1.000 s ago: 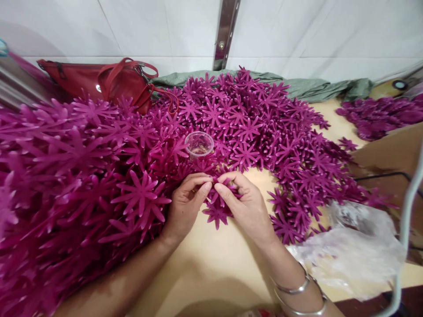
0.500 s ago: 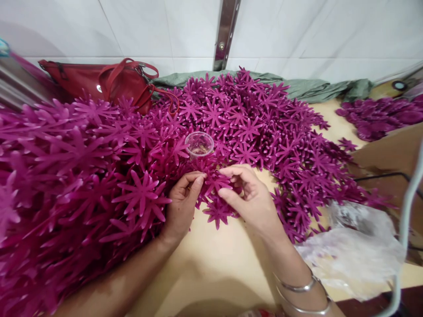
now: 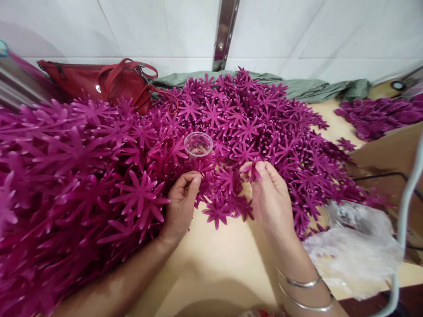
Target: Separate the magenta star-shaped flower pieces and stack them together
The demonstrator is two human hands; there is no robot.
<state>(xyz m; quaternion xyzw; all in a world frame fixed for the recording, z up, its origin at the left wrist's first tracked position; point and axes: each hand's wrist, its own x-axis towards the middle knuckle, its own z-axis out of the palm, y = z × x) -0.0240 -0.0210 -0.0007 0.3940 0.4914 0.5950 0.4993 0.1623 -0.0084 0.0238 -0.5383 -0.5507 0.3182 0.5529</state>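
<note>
At table edge, right hand (image 3: 271, 196) fingertips pinch magenta flower (image 3: 254, 171) w/ left hand (image 3: 180, 202) nearby

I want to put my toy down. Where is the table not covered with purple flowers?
Bare table shows between the left hand and right hand, and by the plastic bag. Another strip lies beside the small flower pile. The big flower heap and cup are crowded.

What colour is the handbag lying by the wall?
Dark red leather handbag with red straps, seen best in the head view, behind the flower pile.
</note>
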